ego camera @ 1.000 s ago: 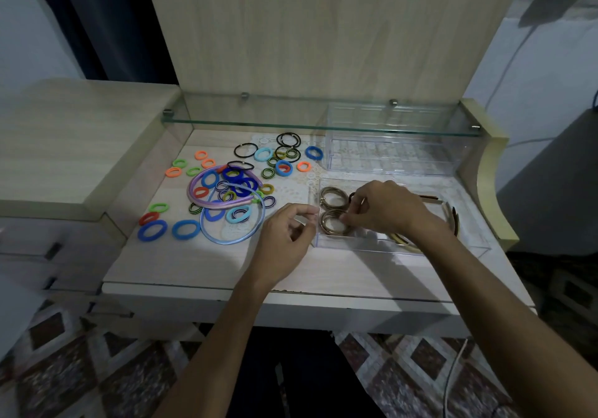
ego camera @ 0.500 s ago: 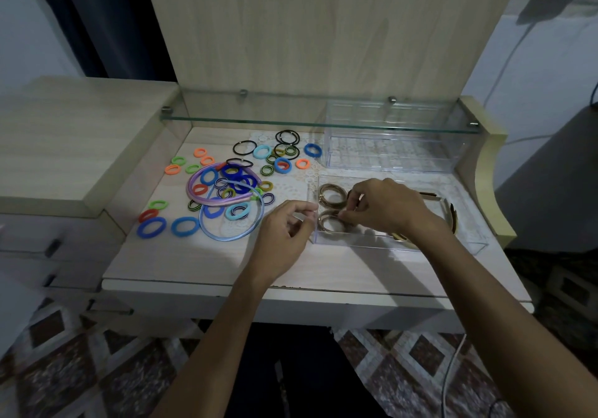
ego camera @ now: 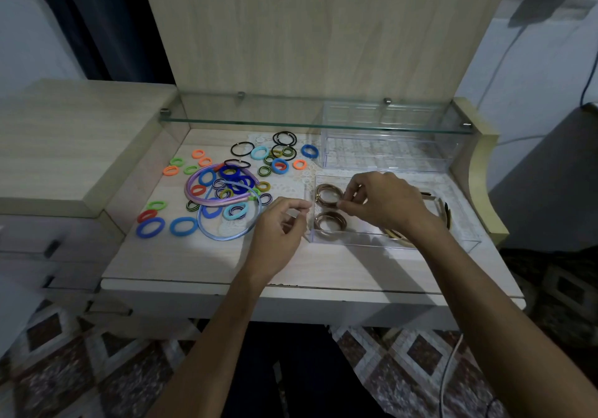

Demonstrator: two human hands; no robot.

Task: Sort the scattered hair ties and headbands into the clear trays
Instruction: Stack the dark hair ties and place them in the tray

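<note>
My right hand [ego camera: 385, 204] reaches into the near clear tray [ego camera: 356, 240] and pinches the upper bundle of brown hair ties [ego camera: 327, 193] at its right edge. A second brown bundle [ego camera: 330, 222] lies loose just below it in the tray. My left hand [ego camera: 280, 228] sits at the tray's left wall, thumb and forefinger pinched on that wall. Gold and black headbands [ego camera: 446, 213] lie in the tray's right part, mostly hidden by my right wrist. Several coloured hair ties [ego camera: 150, 227] lie scattered on the left, with a purple headband [ego camera: 207, 198] and a blue headband [ego camera: 226, 234].
A second clear tray [ego camera: 388, 158] stands behind the near one, under a glass shelf [ego camera: 291, 123]. A raised wooden cabinet top [ego camera: 64, 139] borders the desk on the left and a curved side panel [ego camera: 482, 191] on the right. Bare desk surface lies along the front edge.
My right hand's fingertips have moved from the lower brown bundle up to the upper one, leaving the lower bundle lying in the tray. My left hand has stayed at the tray's left wall.
</note>
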